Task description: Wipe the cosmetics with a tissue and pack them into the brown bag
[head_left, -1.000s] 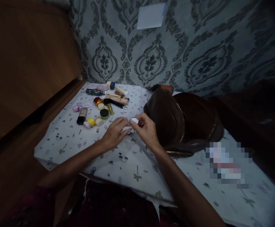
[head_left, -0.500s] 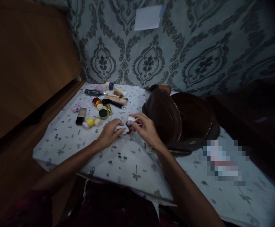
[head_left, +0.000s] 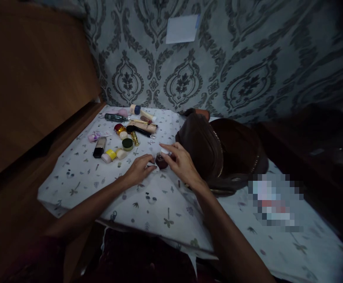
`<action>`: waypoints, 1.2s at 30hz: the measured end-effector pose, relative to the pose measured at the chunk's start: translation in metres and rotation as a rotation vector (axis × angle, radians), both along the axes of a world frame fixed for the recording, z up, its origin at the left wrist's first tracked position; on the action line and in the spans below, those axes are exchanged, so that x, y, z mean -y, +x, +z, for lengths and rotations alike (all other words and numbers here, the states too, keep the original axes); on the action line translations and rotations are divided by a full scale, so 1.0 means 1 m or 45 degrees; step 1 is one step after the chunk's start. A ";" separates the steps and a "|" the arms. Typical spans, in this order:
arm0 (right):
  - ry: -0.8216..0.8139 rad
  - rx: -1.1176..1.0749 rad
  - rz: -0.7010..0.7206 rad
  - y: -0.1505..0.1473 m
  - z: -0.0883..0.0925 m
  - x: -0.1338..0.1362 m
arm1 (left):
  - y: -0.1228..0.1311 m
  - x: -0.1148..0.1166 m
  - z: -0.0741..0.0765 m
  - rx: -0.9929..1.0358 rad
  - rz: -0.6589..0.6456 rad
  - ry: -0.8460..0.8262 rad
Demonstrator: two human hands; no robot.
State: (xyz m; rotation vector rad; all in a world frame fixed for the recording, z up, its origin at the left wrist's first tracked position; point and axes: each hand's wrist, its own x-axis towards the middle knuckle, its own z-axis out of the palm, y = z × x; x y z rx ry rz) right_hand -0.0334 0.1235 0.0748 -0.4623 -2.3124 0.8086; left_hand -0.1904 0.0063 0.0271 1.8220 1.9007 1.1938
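A small dark red bottle (head_left: pixel 161 162) with a white cap (head_left: pixel 164 151) is low over the cloth, between my two hands. Thumb and fingers of my right hand (head_left: pixel 180 162) are closed round its capped top; whether the cap is loose cannot be told. My left hand (head_left: pixel 139 169) is pinched closed beside the bottle's left side, at something small and white that I cannot make out. Nearest to the left hand lie a cream-coloured jar (head_left: pixel 120 153), a yellow and white container (head_left: pixel 109 156) and a dark green lidded jar (head_left: pixel 127 144).
Several cosmetics lie further back, among them a foundation bottle (head_left: pixel 99 147), a gold tube (head_left: pixel 134 138) and a black-handled brush (head_left: pixel 142 131). A brown leather bag (head_left: pixel 200 149) stands open at right. The wooden furniture (head_left: pixel 38 86) borders the left; a patterned cloth (head_left: pixel 159 220) covers the surface.
The bottle has come more upright and more of its dark body shows. My right hand's grip has shifted to its top. The view has tilted slightly.
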 end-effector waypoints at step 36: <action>-0.032 0.015 -0.250 -0.020 -0.027 0.020 | 0.000 -0.023 0.063 -0.008 0.094 -0.061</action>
